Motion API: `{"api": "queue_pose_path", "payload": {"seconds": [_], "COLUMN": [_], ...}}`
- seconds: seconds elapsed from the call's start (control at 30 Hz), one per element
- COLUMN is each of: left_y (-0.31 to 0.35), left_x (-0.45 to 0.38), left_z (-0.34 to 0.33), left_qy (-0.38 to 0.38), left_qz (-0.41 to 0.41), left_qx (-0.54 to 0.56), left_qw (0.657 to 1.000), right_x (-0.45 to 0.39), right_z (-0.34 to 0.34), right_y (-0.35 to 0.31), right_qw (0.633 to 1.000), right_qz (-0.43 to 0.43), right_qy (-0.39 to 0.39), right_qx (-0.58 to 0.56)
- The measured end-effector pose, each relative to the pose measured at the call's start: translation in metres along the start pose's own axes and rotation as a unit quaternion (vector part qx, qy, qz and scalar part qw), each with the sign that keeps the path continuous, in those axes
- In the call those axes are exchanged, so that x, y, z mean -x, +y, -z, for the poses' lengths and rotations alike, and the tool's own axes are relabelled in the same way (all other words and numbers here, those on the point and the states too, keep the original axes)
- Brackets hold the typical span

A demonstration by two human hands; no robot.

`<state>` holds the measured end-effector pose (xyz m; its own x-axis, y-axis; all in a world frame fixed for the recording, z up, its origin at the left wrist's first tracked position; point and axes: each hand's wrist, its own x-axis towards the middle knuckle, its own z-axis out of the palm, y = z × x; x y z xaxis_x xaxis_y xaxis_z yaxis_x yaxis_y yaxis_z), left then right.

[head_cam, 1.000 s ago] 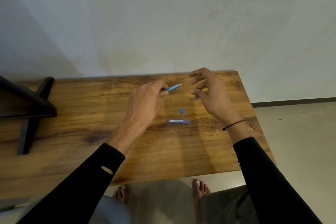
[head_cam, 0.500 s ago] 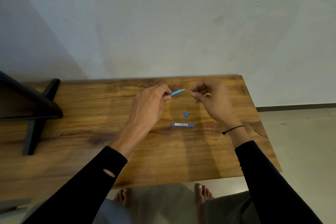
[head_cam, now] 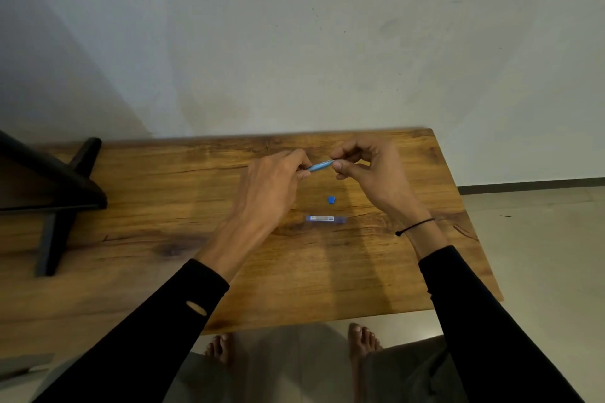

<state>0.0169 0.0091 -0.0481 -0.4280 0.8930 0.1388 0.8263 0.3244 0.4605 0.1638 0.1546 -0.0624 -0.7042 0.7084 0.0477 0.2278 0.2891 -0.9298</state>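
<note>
A thin blue pen-like stick hangs above the wooden table, pointing right and slightly up. My left hand grips its left end with curled fingers. My right hand pinches its right tip between thumb and forefinger. Below the hands a small blue cap lies on the wood. Nearer to me lies a clear bluish tube with a white label, flat on the table.
A black stand with angled legs occupies the table's left side. A pale wall rises behind the table. The table's right edge drops to a light floor. My bare feet show under the near edge.
My right hand, apart from the stick before, has moved left and now pinches its tip. My left hand kept hold of the stick.
</note>
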Motion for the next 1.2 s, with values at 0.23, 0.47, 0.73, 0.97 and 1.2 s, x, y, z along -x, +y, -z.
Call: {"api": "queue_pose_path", "payload": {"seconds": [0.23,0.47,0.73,0.97,1.2], "left_y": [0.001,-0.003,0.009,0.035,0.029], "left_x": [0.002,-0.004,-0.011,-0.011,-0.019], "left_z": [-0.005,-0.009,0.014,0.071,0.112], "left_qy": [0.015,0.058,0.137,0.156,0.290], "left_qz": [-0.023,0.010,-0.019,-0.107,0.051], "left_qx": [0.024,0.222,0.324,0.438,0.474], "left_qw": [0.999,0.973,0.936,0.879,0.830], "right_x": [-0.001,0.002,0.002,0.021,0.058], "right_z": [-0.003,-0.028,-0.018,0.014,0.044], "right_y": [0.003,-0.004,-0.066,-0.179,-0.244], "right_qw": [0.997,0.978,0.842,0.717,0.686], "right_qz": [-0.015,-0.011,-0.059,-0.016,0.061], "right_qy": [0.017,0.028,0.073,0.075,0.041], "right_qx": [-0.070,-0.208,-0.531,-0.693,-0.724]}}
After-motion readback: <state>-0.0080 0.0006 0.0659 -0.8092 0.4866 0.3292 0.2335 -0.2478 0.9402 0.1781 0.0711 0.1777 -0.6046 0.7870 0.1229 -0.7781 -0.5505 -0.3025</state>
